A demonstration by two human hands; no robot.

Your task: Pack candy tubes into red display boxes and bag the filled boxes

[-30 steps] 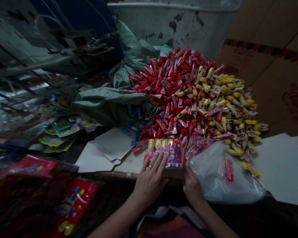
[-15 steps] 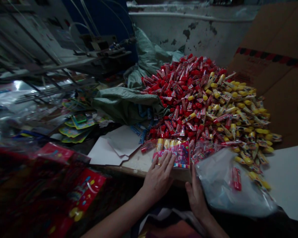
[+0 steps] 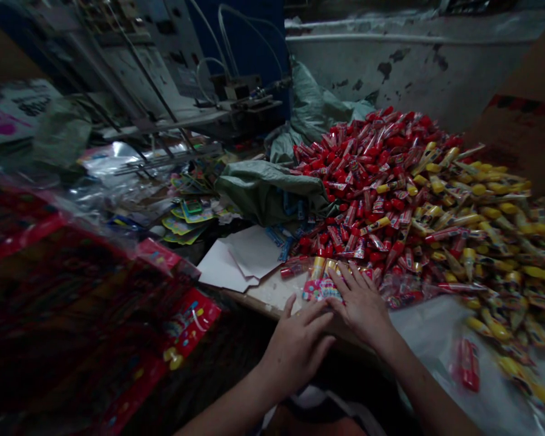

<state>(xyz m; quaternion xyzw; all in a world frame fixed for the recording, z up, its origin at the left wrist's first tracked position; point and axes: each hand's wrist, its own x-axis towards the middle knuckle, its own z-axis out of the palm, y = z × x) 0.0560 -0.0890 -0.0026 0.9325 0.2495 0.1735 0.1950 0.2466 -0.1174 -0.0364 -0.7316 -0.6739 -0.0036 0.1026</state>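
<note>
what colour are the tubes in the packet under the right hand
The visible tubes look yellow, best seen in the head view.

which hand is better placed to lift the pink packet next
Probably the right hand: it lies spread across the pink-printed, rectangular clear-plastic packet of yellow tubes, while the left hand appears nearer the person, just short of it.

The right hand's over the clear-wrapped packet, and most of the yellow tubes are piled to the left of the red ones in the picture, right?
Not quite: the head view shows most yellow tubes piled right of the red ones. The right hand is over the clear-wrapped packet.
</note>
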